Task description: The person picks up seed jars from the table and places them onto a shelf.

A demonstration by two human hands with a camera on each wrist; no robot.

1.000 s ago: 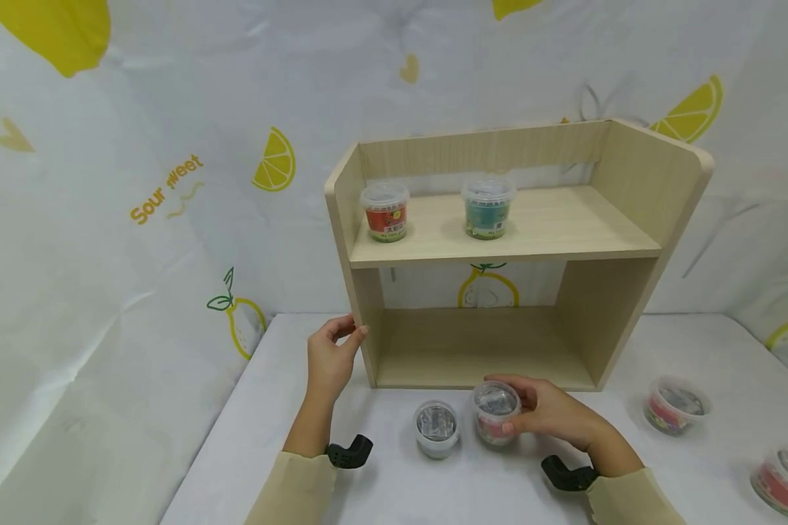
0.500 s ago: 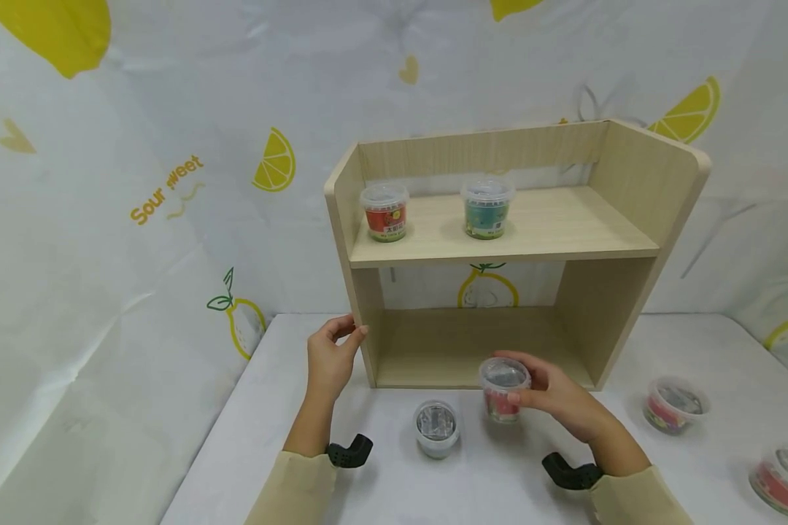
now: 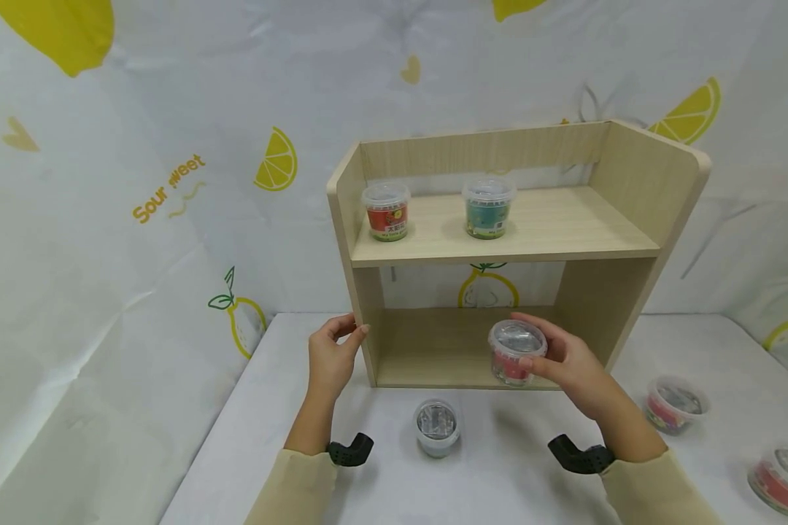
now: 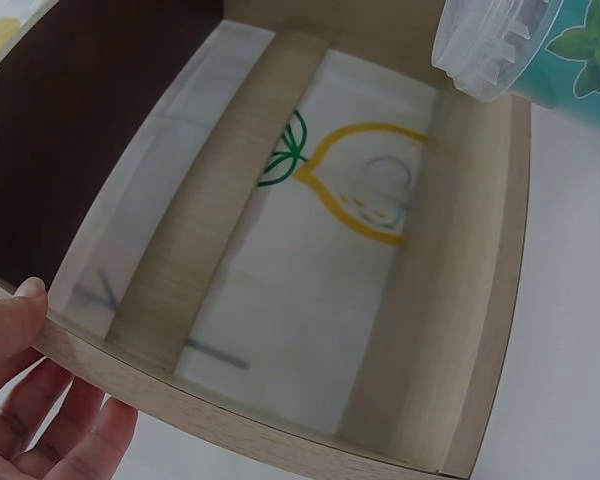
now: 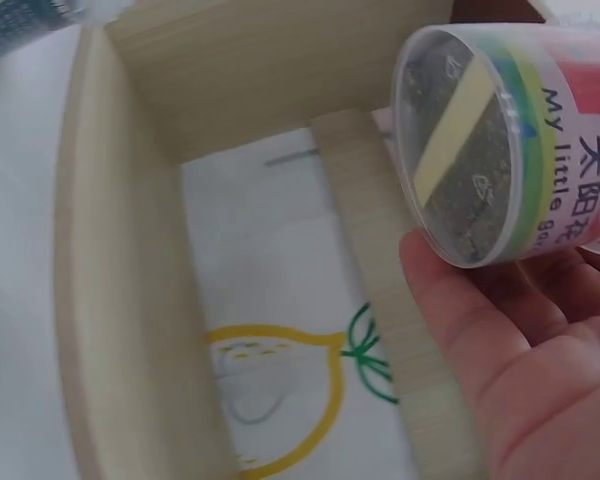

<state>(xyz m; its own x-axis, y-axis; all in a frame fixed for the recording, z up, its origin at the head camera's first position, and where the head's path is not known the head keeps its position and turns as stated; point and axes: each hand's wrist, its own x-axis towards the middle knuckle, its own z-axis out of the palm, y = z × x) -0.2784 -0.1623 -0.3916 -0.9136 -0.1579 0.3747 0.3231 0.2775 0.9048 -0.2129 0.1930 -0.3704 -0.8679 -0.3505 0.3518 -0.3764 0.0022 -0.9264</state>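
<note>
"While your right hand (image 3: 570, 366) holds the pink-label tub (image 3: 510, 350) off the table (image 3: 479, 488), what's worth flagging in the head view?"

"Depth, mainly. Tub looks roughly upright, right of centre, in front of the lower compartment. Its base overlaps the front edge of the lower board (image 3: 433, 346) by eye; can't tell if it's past that edge. Misjudge it and you clip the board, tub tips. Go too high and the lid could knock the upper board (image 3: 571, 219). Also, a spare tub (image 3: 436, 430) stands on the table, nearer you and to the left; a low swing that way might bump it."

"Left wrist?"

"Your left hand (image 4: 40, 412) pinches the front edge of the left side panel (image 4: 250, 425), thumb towards the inside, fingers outside. Good brace, but tug or shove and the whole shelf unit could shift. Then the red-label tub (image 3: 387, 215) and teal-label tub (image 3: 489, 211) up top, seen from the head, might slide or topple."

"Right wrist?"

"Your fingers are bent round the pink-label tub, gap taken up by it, one fingertip by the base rim. Nothing visible under the base. Lower it like that and the fingertip could get trapped, base landing crooked. Sides look slick, so a weak squeeze might let it slip; how hard you're squeezing, can't tell."
</note>
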